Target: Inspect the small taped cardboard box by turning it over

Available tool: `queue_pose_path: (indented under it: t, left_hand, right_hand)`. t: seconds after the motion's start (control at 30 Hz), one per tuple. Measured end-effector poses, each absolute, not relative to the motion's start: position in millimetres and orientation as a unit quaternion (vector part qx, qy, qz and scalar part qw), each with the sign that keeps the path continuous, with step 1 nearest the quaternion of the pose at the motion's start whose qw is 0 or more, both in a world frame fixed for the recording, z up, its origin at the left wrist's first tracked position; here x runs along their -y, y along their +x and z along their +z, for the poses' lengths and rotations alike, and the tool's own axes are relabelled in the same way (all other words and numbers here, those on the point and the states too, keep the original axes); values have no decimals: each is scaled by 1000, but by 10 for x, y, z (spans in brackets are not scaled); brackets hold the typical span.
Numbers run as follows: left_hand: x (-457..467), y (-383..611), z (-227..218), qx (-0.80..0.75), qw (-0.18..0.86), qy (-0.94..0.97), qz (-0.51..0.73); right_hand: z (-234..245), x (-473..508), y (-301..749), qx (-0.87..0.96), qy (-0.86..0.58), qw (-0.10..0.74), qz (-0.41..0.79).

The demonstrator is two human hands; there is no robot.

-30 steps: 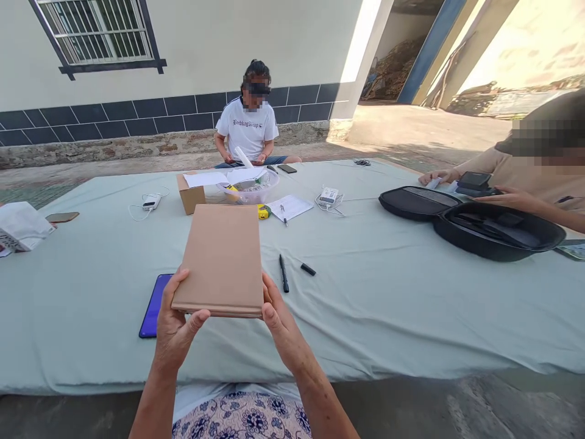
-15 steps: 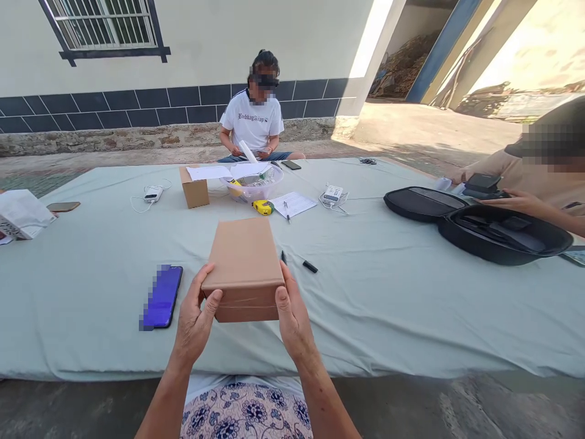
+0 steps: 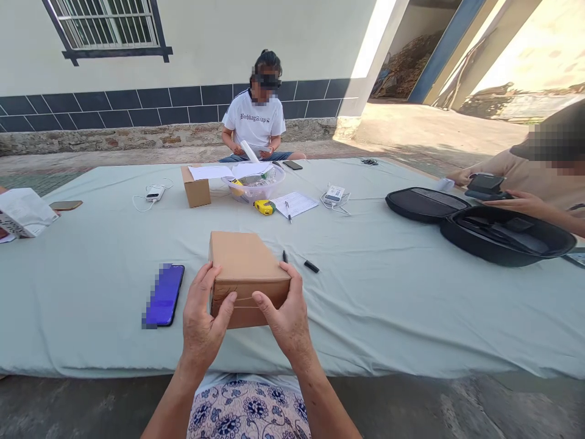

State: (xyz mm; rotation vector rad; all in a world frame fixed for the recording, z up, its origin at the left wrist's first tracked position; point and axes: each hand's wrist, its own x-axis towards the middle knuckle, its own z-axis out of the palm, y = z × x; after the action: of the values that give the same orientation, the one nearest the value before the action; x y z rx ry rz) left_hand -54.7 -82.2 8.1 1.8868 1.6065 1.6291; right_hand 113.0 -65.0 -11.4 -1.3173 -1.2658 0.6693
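Observation:
A closed brown cardboard box (image 3: 244,256) is held between my two hands, over the near part of the table. My left hand (image 3: 205,311) grips its left near corner, with the thumb across the near side. At the right near corner my right hand (image 3: 287,311) grips the box, its thumb also against the near side. The box's underside is hidden. Just beyond my right fingertips lies a black marker (image 3: 284,256), partly hidden, and its black cap (image 3: 311,266) is beside it. Left of the box lies a phone (image 3: 165,296) with a blue screen.
Across the table (image 3: 365,317) sits a person (image 3: 254,122) behind a plastic basket (image 3: 249,194), a smaller cardboard box (image 3: 196,188) and a yellow tape measure (image 3: 264,207). At right, another person (image 3: 543,171) holds a dark device near an open black case (image 3: 503,238).
The box has turned slightly and come a little lower and nearer to me. My thumbs have moved inward along its near side.

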Motion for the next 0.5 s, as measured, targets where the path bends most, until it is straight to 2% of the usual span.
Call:
queue_pose_path:
  t: [0.13,0.27,0.5]
  left_hand:
    - [890,-411,91,-519,-31,664,537]
    - [933,-309,96,-512,-88,681,516]
    - [912,-348,101,-528,-38,657,537]
  right_hand:
    - [-125,623,1135,519,-554,578,300]
    - [-121,608,1162,496,-560,580,321]
    - [-96,644,1171,504,-537,594,324]
